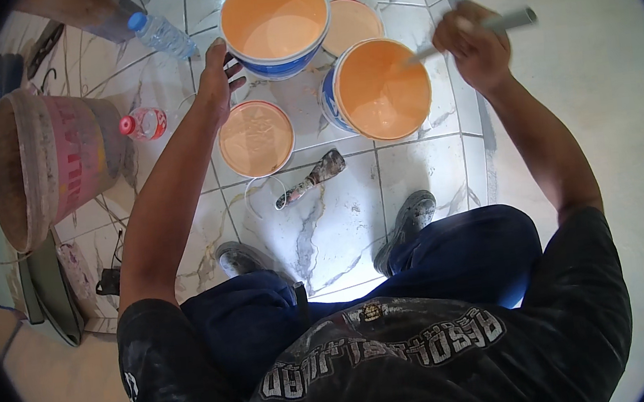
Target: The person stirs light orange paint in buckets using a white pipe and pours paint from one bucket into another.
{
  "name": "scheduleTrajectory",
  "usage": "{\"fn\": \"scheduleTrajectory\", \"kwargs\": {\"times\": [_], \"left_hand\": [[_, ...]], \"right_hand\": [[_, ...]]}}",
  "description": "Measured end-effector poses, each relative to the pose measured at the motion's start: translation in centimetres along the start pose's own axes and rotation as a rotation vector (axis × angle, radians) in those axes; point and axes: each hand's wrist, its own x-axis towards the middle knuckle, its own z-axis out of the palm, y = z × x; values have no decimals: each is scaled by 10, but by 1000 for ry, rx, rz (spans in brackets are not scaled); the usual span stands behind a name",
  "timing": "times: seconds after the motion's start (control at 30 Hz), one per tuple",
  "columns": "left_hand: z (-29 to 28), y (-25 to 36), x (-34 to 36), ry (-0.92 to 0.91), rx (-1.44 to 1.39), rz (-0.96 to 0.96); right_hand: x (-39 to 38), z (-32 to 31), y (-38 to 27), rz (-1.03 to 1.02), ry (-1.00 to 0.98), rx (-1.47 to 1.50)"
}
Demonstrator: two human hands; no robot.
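My right hand (478, 42) is closed round a grey pipe-like stick (513, 20). The stick's lower end reaches over the mouth of a blue-and-white bucket (330, 102) with orange paint inside; whether it touches the paint is hard to see. To the left and farther off stands a second blue-and-white bucket (277, 68), also with orange paint in it. My left hand (219, 74) is beside this bucket's left side, fingers apart and holding nothing; I cannot tell if they touch it. An orange-smeared round lid (257, 139) lies just below that hand, and another lid (355, 26) lies behind the buckets.
A dirty scraper (312, 178) lies on the marble-look tiles near my feet. On the left are a large stained bucket (74, 156), a red-capped bottle (143, 124) and a blue-capped water bottle (163, 35). A pale wall or floor surface (609, 92) fills the right side.
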Motion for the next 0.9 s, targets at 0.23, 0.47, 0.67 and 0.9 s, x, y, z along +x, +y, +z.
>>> {"fn": "scheduleTrajectory", "kwargs": {"times": [0.23,0.47,0.67,0.9], "left_hand": [[-11,4,-23,85,49,0],[-29,15,-64,141,102,53],[-23,7,-57,79,278,29],[-23,-16,-27,-4,553,251]], "right_hand": [[-14,68,13,11,-207,50],[-25,-7,-7,-43,-91,-142],[23,41,35,-400,-68,-236],[-50,42,-1,-23,-9,-165]]}}
